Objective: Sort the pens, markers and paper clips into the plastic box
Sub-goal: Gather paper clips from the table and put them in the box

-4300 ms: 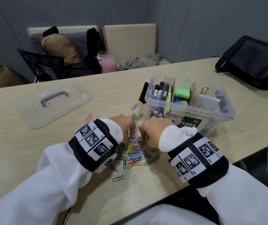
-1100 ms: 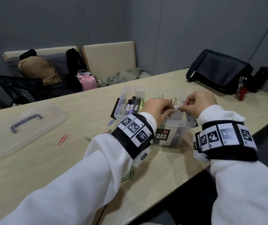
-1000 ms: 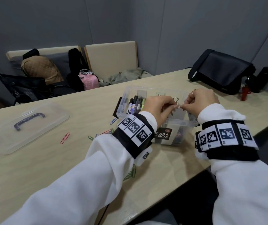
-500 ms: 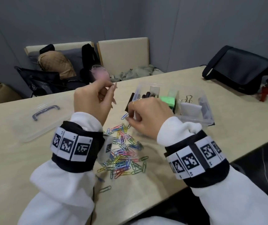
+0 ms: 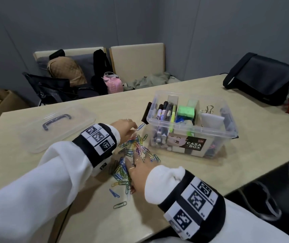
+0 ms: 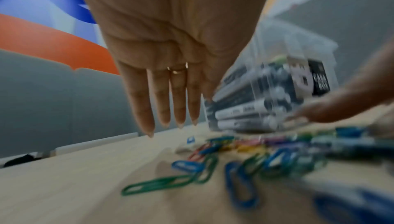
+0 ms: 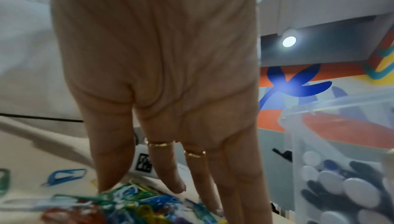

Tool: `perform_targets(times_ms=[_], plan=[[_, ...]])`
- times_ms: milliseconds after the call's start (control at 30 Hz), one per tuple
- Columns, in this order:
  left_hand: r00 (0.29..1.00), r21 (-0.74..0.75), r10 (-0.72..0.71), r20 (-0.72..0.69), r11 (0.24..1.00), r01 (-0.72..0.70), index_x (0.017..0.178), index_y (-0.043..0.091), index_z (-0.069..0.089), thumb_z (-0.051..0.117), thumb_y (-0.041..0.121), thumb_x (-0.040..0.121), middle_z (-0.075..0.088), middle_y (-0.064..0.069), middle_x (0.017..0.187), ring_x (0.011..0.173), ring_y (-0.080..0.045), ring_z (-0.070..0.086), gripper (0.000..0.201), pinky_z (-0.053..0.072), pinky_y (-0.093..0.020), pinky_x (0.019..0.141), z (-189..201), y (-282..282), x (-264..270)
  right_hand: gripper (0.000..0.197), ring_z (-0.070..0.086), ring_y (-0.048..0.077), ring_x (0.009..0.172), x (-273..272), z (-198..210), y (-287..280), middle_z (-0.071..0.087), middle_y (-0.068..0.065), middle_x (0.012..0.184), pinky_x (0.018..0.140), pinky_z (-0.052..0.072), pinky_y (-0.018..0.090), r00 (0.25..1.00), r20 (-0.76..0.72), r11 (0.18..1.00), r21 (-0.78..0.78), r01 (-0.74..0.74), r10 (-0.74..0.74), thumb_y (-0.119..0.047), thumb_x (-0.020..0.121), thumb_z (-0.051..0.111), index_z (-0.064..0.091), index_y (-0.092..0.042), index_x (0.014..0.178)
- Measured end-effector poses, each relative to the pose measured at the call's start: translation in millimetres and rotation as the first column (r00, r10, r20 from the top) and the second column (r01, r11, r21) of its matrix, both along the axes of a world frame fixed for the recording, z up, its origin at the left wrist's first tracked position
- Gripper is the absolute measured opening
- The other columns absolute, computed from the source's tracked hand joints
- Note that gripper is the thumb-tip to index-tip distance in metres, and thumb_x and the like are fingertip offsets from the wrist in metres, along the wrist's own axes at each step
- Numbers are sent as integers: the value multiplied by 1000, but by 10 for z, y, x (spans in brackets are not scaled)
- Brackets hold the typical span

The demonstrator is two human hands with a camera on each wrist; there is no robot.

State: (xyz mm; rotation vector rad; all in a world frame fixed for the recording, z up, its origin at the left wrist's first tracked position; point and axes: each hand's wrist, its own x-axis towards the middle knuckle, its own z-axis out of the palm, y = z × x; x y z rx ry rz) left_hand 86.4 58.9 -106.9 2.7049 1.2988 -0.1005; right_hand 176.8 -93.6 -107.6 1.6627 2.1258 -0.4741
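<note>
A heap of coloured paper clips (image 5: 135,151) lies on the table just left of the clear plastic box (image 5: 191,130). Markers (image 5: 164,111) stand in the box's left compartment, with a green block and binder clips further right. My left hand (image 5: 132,131) reaches over the far side of the heap, fingers straight (image 6: 166,123) and holding nothing. My right hand (image 5: 140,156) lies on the near side with fingers spread, and its fingertips (image 7: 179,189) touch the clips (image 7: 127,205). The left wrist view shows the clips (image 6: 245,153) and the box (image 6: 277,96) blurred.
The box's clear lid (image 5: 58,127) with a dark handle lies at the left. A black bag (image 5: 266,76) sits at the table's far right corner. Stray clips (image 5: 120,205) lie near the front edge. Chairs with bags stand behind the table.
A second ago both hands were over the box. Half a second ago they hung raised above the heap. Now both have come down onto the paper clips with fingers stretched out.
</note>
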Motion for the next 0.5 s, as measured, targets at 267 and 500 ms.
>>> perform_targets(times_ms=[267,500], plan=[[993,-119,-86,-83,990,76,127,15,54,69,23,84,50,-13,121,106,-28,55,46,42,-31,90,31,52,145,40,32,36,130,-39,165,-46,33,17,139,94,41,45,993,75,992,79,-101,95,-3,97,40,42,-3,137],[997,-147,-76,-2,986,75,108,11,65,68,16,84,65,-9,107,95,-25,62,25,47,-32,86,22,24,146,51,34,37,130,0,155,0,31,18,143,94,43,46,996,59,991,109,-72,65,-6,97,42,26,-6,145]])
